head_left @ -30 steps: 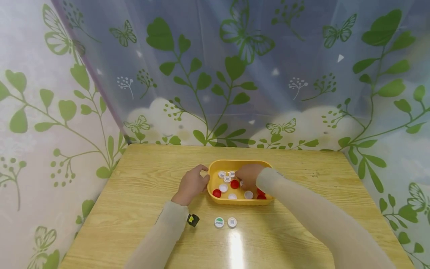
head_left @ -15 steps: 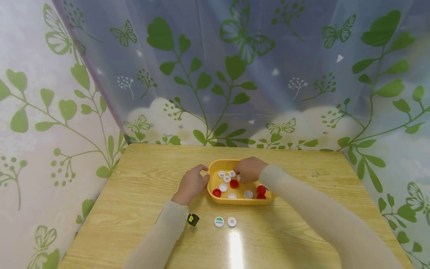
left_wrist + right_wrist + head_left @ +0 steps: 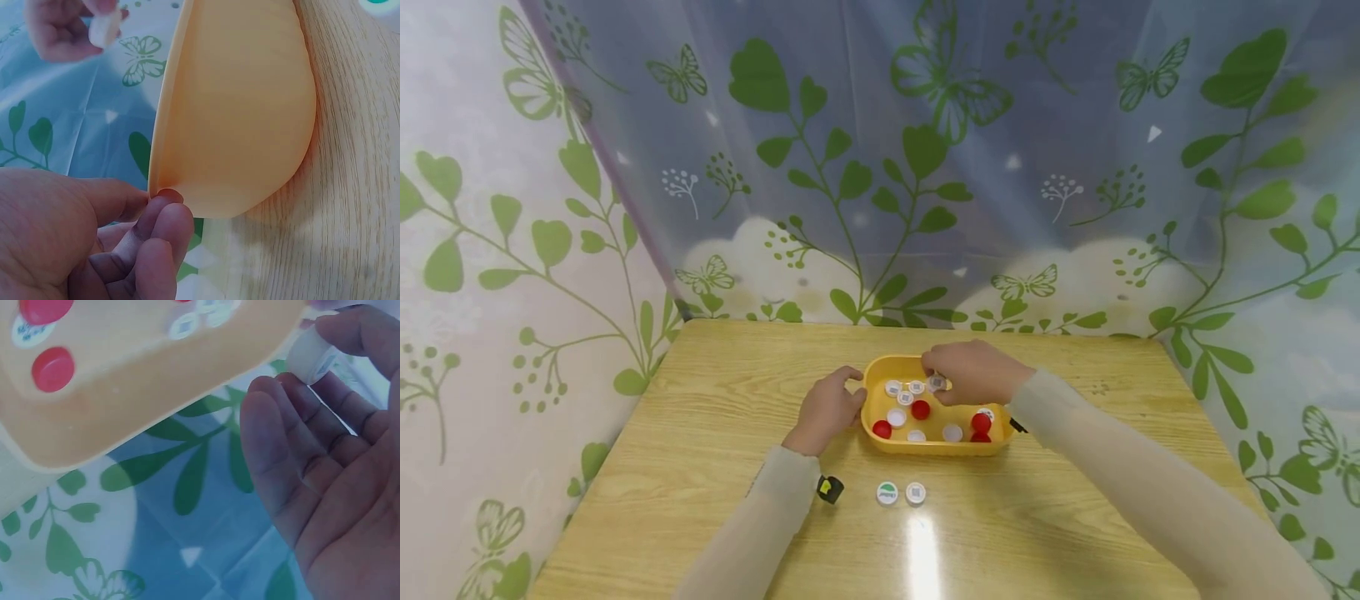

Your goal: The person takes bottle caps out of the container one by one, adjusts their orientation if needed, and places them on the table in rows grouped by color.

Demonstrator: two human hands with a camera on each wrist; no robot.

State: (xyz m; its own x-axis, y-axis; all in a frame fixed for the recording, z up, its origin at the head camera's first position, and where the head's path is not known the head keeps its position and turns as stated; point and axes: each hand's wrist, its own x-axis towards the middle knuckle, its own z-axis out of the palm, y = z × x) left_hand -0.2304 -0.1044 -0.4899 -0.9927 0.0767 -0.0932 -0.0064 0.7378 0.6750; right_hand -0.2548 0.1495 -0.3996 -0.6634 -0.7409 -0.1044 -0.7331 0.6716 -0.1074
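A yellow plastic basin [image 3: 934,448] stands on the wooden table, with red and white bottle caps lying inside. At its left end my left hand [image 3: 823,414] pinches the rim between thumb and fingers, as the left wrist view [image 3: 87,237] shows close up. Over the back right part of the basin, my right hand [image 3: 976,372] pinches a white bottle cap [image 3: 307,356] between thumb and fingertips. In the right wrist view that cap is held clear of the basin floor. A red cap [image 3: 921,409] lies near the basin's middle.
In front of the basin, a white cap with a green print [image 3: 887,493] and a white cap with a square code [image 3: 915,494] lie side by side on the table [image 3: 760,358]. Patterned cloth [image 3: 850,208] hangs behind and at both sides.
My right hand has risen from inside the basin, bringing a white cap up with it. More caps show at the basin's right end. The left hand stays at the rim.
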